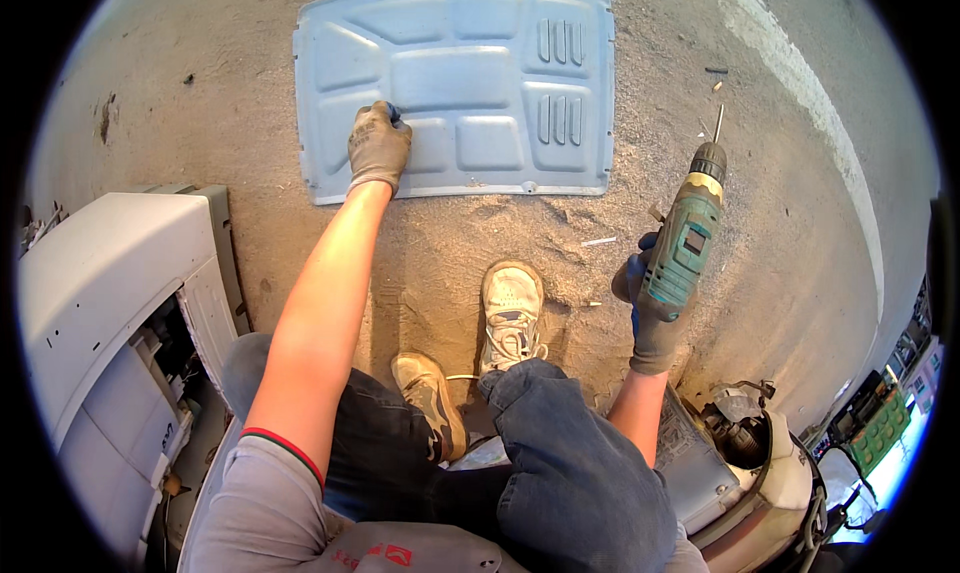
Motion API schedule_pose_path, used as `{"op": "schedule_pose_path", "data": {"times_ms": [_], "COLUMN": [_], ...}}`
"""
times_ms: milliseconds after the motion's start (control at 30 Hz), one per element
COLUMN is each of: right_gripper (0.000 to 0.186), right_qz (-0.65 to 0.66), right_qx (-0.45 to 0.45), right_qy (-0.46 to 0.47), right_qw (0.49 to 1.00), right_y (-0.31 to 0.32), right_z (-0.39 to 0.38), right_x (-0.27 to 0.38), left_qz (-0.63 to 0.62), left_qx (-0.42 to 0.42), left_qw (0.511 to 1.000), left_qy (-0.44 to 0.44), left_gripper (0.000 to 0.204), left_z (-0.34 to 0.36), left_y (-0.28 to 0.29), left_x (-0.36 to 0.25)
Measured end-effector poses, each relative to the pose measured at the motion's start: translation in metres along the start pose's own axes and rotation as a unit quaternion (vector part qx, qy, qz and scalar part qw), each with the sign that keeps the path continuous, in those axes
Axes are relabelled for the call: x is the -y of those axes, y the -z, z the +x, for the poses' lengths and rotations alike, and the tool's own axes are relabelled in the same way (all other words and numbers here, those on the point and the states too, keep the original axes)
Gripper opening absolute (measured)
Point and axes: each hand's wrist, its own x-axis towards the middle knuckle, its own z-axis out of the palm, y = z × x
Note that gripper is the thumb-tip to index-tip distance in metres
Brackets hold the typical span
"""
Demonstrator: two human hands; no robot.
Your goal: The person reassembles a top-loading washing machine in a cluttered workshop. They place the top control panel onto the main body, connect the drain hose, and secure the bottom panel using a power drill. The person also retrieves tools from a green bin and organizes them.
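A pale blue stamped panel [450, 73] with slotted vents lies on the sandy ground. My gloved left hand [378, 145] is closed over the panel's left-middle part; whatever its fingers hold is hidden. My gloved right hand [652, 318] grips a green cordless drill [683, 248] upright in the picture, right of the panel, its long bit pointing away from me.
A white appliance casing [110, 263] stands at left. At lower right sits opened machinery [745, 473], with assorted clutter [880, 428] beyond. My shoes [512, 308] are below the panel, and small bits lie on the dirt. A pale painted strip curves along the right.
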Motion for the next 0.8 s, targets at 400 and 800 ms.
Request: {"op": "schedule_pose_path", "data": {"times_ms": [400,800], "right_gripper": [0.057,0.041], "right_qz": [0.057,-0.048], "right_qx": [0.050,0.182], "right_qy": [-0.030,0.129], "right_qw": [0.997,0.974], "right_y": [-0.035,-0.103], "right_z": [0.004,0.043], "right_x": [0.012,0.112], "left_qz": [-0.923,-0.939], "left_qx": [0.268,0.246], "left_qw": [0.249,0.239], "left_qy": [0.116,0.024], "left_gripper": [0.028,0.030], "left_z": [-0.008,-0.054], "left_y": [0.044,0.179], "left_x": [0.064,0.074]}}
